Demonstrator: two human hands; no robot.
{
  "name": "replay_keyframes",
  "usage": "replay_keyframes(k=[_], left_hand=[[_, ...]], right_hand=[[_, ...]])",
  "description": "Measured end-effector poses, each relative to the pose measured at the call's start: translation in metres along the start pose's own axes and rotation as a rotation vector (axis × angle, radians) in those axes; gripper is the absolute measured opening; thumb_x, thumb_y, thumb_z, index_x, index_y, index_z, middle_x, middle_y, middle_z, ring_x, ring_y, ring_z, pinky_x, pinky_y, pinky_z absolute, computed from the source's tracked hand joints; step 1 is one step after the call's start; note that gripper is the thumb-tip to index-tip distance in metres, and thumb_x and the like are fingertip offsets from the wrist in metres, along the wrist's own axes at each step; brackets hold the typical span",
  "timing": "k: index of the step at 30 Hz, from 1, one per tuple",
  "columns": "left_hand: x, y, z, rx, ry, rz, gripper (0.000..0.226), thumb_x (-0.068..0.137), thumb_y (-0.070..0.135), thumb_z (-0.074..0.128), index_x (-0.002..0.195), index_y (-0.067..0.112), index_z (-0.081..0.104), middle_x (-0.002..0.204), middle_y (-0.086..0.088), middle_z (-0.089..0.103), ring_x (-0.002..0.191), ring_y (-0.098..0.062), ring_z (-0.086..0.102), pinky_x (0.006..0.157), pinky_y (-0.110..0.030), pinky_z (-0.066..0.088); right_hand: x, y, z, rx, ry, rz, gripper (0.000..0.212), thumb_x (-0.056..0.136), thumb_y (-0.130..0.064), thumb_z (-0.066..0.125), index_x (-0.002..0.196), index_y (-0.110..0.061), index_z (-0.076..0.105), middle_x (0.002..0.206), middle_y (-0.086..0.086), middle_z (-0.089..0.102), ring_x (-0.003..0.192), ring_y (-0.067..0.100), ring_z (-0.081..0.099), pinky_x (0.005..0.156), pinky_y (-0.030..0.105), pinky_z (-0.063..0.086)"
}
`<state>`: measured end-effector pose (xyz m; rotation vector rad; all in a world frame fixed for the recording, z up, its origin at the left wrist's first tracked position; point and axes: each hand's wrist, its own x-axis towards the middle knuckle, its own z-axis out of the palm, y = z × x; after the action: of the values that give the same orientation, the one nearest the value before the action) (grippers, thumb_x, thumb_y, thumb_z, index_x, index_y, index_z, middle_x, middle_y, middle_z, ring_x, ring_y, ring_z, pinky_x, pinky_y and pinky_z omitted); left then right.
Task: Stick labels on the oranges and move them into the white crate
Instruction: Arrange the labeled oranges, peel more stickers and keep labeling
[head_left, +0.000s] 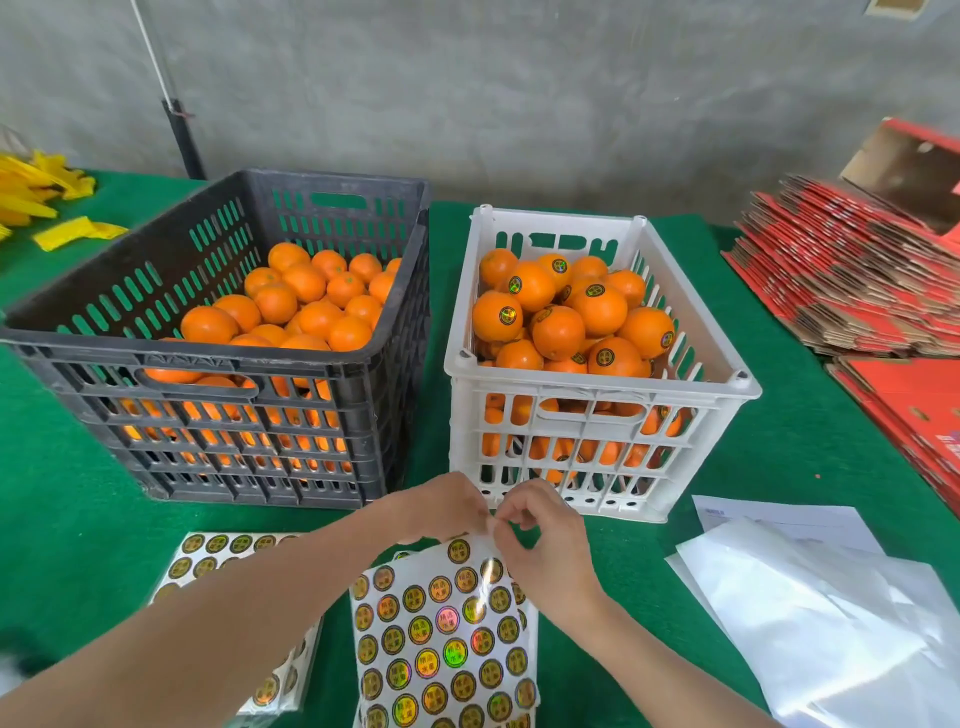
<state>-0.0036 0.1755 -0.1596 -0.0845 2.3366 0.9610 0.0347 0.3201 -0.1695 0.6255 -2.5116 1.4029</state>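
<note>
Soft, even daylight, bright enough, no hard shadows. There's a thin dark band on the worktop (78, 519) at the foot of the black crate (156, 358), 9 o'clock. Rainbow glare spots on the label sheet (441, 649) at 6 o'clock. The clear plastic sheets (810, 613) at 4 o'clock wash out to white. Wide-angle bend: the crate walls splay outward. Red cartons (841, 280) at 3 o'clock are smeared and soft. My left forearm (182, 639) blurs toward 7 o'clock. Oranges (597, 312) at centre are sharp.

black crate (234, 364) | white crate (597, 415) | green tablecloth (67, 519) | orange oranges (558, 332)
</note>
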Motion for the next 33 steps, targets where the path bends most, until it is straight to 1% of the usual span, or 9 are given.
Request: replay_keyframes(k=[4,7,11,17,19,22,25,30,33], left_hand=[[-0.008,0.003,0.014,0.340,0.031,0.187,0.028,0.100,0.026,0.036,0.084,0.008,0.050,0.065,0.000,0.046,0.066,-0.017,0.047,0.056,-0.022,0.037],[-0.030,0.007,0.001,0.315,0.239,0.406,0.023,0.097,0.026,0.047,0.104,0.009,0.062,0.088,-0.002,0.066,0.079,-0.016,0.059,0.071,-0.026,0.047],[-0.078,0.006,-0.062,0.141,0.549,0.690,0.010,0.089,0.014,0.062,0.091,0.012,0.071,0.066,0.014,0.057,0.054,-0.006,0.053,0.054,-0.014,0.040],[-0.100,-0.015,-0.173,0.061,0.947,0.529,0.017,0.089,0.000,0.059,0.097,0.010,0.071,0.069,0.011,0.060,0.056,-0.009,0.053,0.055,-0.011,0.040],[-0.084,-0.024,-0.209,0.066,0.898,0.359,0.025,0.089,-0.008,0.051,0.099,0.006,0.070,0.076,0.000,0.064,0.062,-0.001,0.053,0.056,-0.008,0.041],[-0.051,-0.041,-0.251,0.095,0.730,0.143,0.026,0.089,-0.006,0.049,0.104,0.003,0.069,0.090,-0.012,0.068,0.074,-0.015,0.062,0.064,-0.015,0.050],[-0.018,-0.051,-0.272,0.430,0.526,0.047,0.029,0.089,0.007,0.058,0.117,0.010,0.066,0.111,-0.008,0.068,0.096,-0.019,0.062,0.085,-0.028,0.050],[0.031,-0.060,-0.263,0.858,0.045,-0.157,0.079,0.084,0.030,0.071,0.148,0.014,0.029,0.139,-0.010,0.047,0.121,-0.032,0.051,0.096,-0.037,0.047],[0.045,-0.067,-0.259,0.925,-0.092,-0.223,0.096,0.078,0.032,0.077,0.152,0.022,0.017,0.150,-0.007,0.033,0.132,-0.032,0.041,0.099,-0.039,0.045]], right_hand=[[0.015,-0.015,-0.012,0.140,-0.056,0.088,0.016,0.081,0.002,0.067,0.074,-0.011,0.061,0.072,0.004,0.059,0.068,0.014,0.051,0.068,0.034,0.047],[0.033,-0.039,-0.021,0.194,-0.040,0.014,0.013,0.083,-0.001,0.066,0.077,-0.011,0.060,0.074,0.004,0.060,0.070,0.013,0.054,0.068,0.033,0.048],[0.070,-0.080,-0.023,0.275,-0.029,-0.195,0.006,0.084,-0.010,0.059,0.086,-0.016,0.057,0.084,-0.001,0.060,0.080,0.012,0.057,0.071,0.026,0.050],[0.152,-0.128,0.026,0.241,-0.045,-0.376,0.026,0.084,0.009,0.051,0.102,-0.010,0.052,0.097,0.000,0.056,0.093,0.009,0.054,0.079,0.016,0.047],[0.178,-0.136,0.049,0.171,-0.067,-0.352,0.033,0.085,0.010,0.050,0.108,-0.012,0.050,0.098,-0.002,0.054,0.092,0.007,0.053,0.080,0.014,0.046],[0.204,-0.138,0.078,0.100,-0.114,-0.313,0.039,0.087,0.009,0.049,0.119,-0.013,0.045,0.098,-0.004,0.051,0.091,0.003,0.049,0.078,0.009,0.042],[0.214,-0.129,0.091,0.029,-0.155,-0.289,0.040,0.090,0.006,0.046,0.125,-0.013,0.039,0.099,0.001,0.054,0.090,0.005,0.049,0.077,0.013,0.042],[0.218,-0.119,0.095,0.027,-0.165,-0.205,0.041,0.092,0.004,0.043,0.124,-0.020,0.037,0.098,0.001,0.054,0.088,0.005,0.051,0.072,0.010,0.041],[0.219,-0.118,0.096,0.032,-0.158,-0.169,0.042,0.092,0.002,0.045,0.125,-0.023,0.037,0.099,0.000,0.055,0.090,0.007,0.053,0.070,0.008,0.042]])
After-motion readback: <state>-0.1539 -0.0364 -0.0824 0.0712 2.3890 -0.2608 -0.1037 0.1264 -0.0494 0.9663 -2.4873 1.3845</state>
